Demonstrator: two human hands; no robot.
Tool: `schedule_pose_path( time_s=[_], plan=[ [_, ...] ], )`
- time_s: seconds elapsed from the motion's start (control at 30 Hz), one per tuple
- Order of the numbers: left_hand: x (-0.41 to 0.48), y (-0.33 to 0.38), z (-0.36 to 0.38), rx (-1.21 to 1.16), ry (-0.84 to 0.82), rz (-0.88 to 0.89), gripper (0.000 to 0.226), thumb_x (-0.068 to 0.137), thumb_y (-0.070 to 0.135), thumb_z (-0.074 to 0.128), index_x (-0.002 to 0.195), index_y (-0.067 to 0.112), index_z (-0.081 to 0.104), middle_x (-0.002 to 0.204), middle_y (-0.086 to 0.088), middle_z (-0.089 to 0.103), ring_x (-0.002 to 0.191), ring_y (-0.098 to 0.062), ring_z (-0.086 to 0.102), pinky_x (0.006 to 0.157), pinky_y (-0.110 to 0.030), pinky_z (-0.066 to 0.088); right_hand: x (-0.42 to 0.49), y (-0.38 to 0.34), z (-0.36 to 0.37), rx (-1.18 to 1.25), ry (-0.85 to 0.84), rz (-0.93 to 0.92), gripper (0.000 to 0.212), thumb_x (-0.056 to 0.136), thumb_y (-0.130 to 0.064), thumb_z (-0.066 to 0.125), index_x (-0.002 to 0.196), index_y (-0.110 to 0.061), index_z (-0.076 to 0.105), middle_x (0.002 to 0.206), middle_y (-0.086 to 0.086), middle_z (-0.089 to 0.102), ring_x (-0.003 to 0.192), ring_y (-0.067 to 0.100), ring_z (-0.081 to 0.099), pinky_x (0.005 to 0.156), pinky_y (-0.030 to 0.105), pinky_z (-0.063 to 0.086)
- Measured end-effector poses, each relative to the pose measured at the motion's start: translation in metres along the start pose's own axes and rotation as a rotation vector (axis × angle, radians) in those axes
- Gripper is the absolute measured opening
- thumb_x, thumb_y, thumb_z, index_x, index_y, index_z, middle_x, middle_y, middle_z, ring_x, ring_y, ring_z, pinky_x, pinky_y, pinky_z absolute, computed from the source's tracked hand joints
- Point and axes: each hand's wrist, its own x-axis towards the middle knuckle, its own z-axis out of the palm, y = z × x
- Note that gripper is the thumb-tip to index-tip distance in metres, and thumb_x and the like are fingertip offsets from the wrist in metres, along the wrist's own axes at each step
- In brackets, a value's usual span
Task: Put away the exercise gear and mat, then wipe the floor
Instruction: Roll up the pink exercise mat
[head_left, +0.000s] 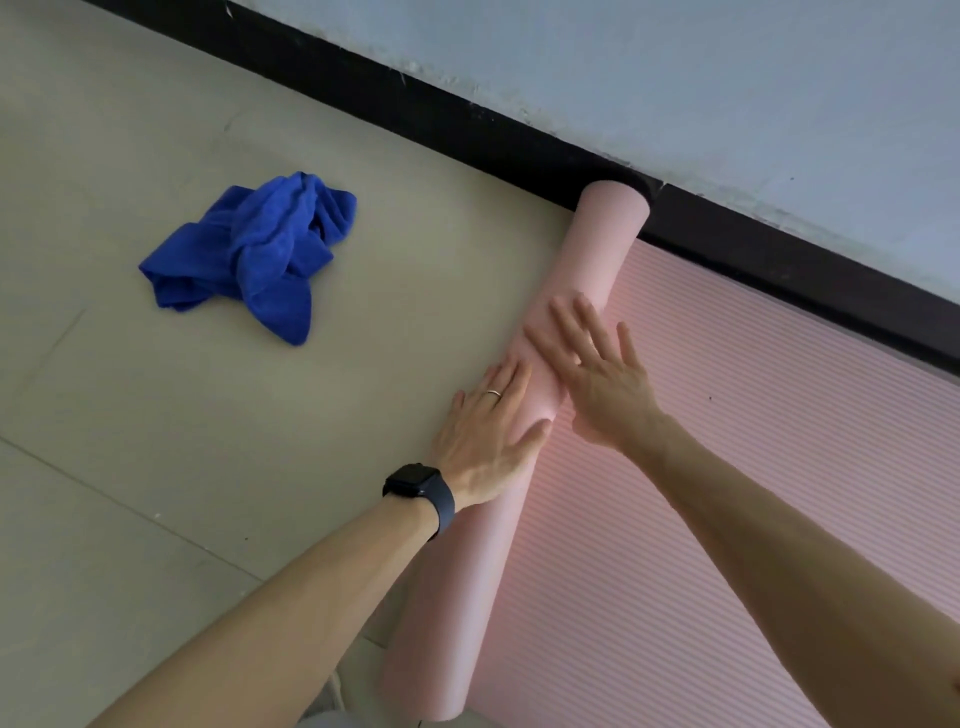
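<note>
A pink exercise mat (727, 467) lies ribbed side up on the floor, its left part wound into a long roll (597, 260) that reaches from the bottom of the view to the black skirting. My left hand (488, 436), with a ring and a dark watch, rests flat on the roll's left side, fingers spread. My right hand (597, 374) presses flat on top of the roll, fingers apart. Neither hand closes around the roll. A crumpled blue cloth (254, 254) lies on the floor to the left, apart from the mat.
Beige floor tiles (156, 467) stretch to the left of the roll. A black skirting board (467, 130) runs diagonally along the pale blue-grey wall (675, 78); the roll's far end touches it.
</note>
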Motion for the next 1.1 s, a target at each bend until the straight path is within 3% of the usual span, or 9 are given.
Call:
schedule_pose_path(
  time_s=[0.17, 0.23, 0.3, 0.37, 0.6, 0.7, 0.83, 0.97, 1.1],
  plan=[
    [0.0, -0.004, -0.005, 0.132, -0.088, -0.02, 0.07, 0.103, 0.052, 0.023, 0.158, 0.025, -0.012, 0.166, 0.009, -0.014, 0.152, -0.008, -0.011, 0.124, -0.043, -0.002, -0.037, 0.029, 0.017, 0.018, -0.016, 0.066, 0.118, 0.077, -0.001, 0.061, 0.153, -0.037, -0.022, 0.16, -0.004, -0.034, 0.151, 0.025, -0.021, 0.122, 0.056, 0.006],
    [0.002, 0.004, 0.003, 0.249, -0.146, 0.018, 0.072, 0.102, 0.056, 0.018, 0.157, 0.023, -0.016, 0.165, 0.008, -0.017, 0.152, -0.009, -0.012, 0.124, -0.044, -0.001, -0.045, 0.037, 0.02, 0.092, 0.033, 0.089, 0.104, 0.08, -0.001, 0.058, 0.158, -0.037, 0.0, 0.166, 0.0, -0.017, 0.154, 0.026, -0.007, 0.122, 0.056, 0.009],
    [0.001, 0.022, 0.016, 0.232, -0.135, 0.036, 0.074, 0.102, 0.055, 0.019, 0.155, 0.022, -0.021, 0.161, 0.008, -0.024, 0.152, -0.01, -0.013, 0.125, -0.044, 0.0, -0.05, 0.04, 0.019, 0.273, 0.256, 0.158, 0.07, 0.084, -0.004, 0.053, 0.149, -0.029, 0.043, 0.164, 0.009, 0.024, 0.15, 0.033, 0.022, 0.115, 0.062, 0.03],
    [-0.003, 0.038, 0.034, 0.173, -0.082, 0.035, 0.074, 0.101, 0.054, 0.02, 0.153, 0.024, -0.024, 0.157, 0.011, -0.029, 0.152, -0.01, -0.013, 0.125, -0.043, 0.0, -0.049, 0.038, 0.017, 0.415, 0.481, 0.244, 0.043, 0.094, -0.015, 0.047, 0.134, -0.022, 0.058, 0.153, 0.012, 0.041, 0.142, 0.035, 0.036, 0.104, 0.061, 0.043],
    [-0.002, 0.058, 0.04, -0.028, -0.1, 0.109, 0.067, 0.1, 0.049, 0.016, 0.158, 0.023, -0.004, 0.164, 0.011, -0.009, 0.151, -0.003, -0.004, 0.124, -0.038, 0.011, -0.056, 0.053, 0.03, 0.343, 0.148, 0.215, 0.05, 0.104, -0.054, 0.016, 0.153, -0.053, 0.011, 0.167, -0.011, -0.008, 0.154, 0.018, -0.002, 0.123, 0.053, 0.01],
    [0.001, 0.048, 0.015, 0.062, -0.102, 0.144, 0.06, 0.106, 0.039, 0.029, 0.159, 0.027, 0.003, 0.166, 0.01, 0.0, 0.146, -0.016, 0.026, 0.119, -0.035, 0.023, -0.07, 0.056, 0.041, 0.402, 0.205, 0.28, 0.05, 0.104, -0.055, 0.016, 0.153, -0.051, 0.016, 0.167, -0.012, -0.002, 0.154, 0.018, 0.007, 0.123, 0.051, 0.013],
    [0.011, 0.042, 0.009, 0.371, -0.247, 0.16, 0.072, 0.102, 0.055, 0.026, 0.155, 0.033, -0.016, 0.155, 0.013, -0.027, 0.153, -0.014, 0.003, 0.124, -0.044, 0.007, -0.088, 0.056, 0.054, 0.516, 0.285, 0.354, 0.05, 0.104, -0.049, 0.021, 0.154, -0.044, 0.026, 0.166, -0.005, 0.016, 0.152, 0.022, 0.02, 0.122, 0.047, 0.02],
    [0.019, 0.072, 0.03, 0.4, -0.278, 0.269, 0.073, 0.101, 0.058, 0.027, 0.156, 0.034, -0.016, 0.164, 0.01, -0.021, 0.154, -0.014, -0.006, 0.124, -0.047, 0.007, -0.109, 0.064, 0.069, 0.679, 0.349, 0.418, 0.046, 0.104, -0.038, 0.034, 0.149, -0.03, 0.043, 0.155, 0.0, 0.042, 0.146, 0.022, 0.035, 0.118, 0.043, 0.034],
    [0.019, 0.104, 0.05, 0.449, -0.282, 0.348, 0.072, 0.102, 0.053, 0.032, 0.158, 0.03, -0.007, 0.165, 0.008, -0.018, 0.153, -0.015, -0.011, 0.124, -0.046, 0.006, -0.141, 0.074, 0.073, 0.756, 0.263, 0.574, 0.04, 0.105, -0.03, 0.04, 0.141, -0.02, 0.054, 0.156, 0.003, 0.04, 0.146, 0.025, 0.035, 0.115, 0.038, 0.035]
  ],
)
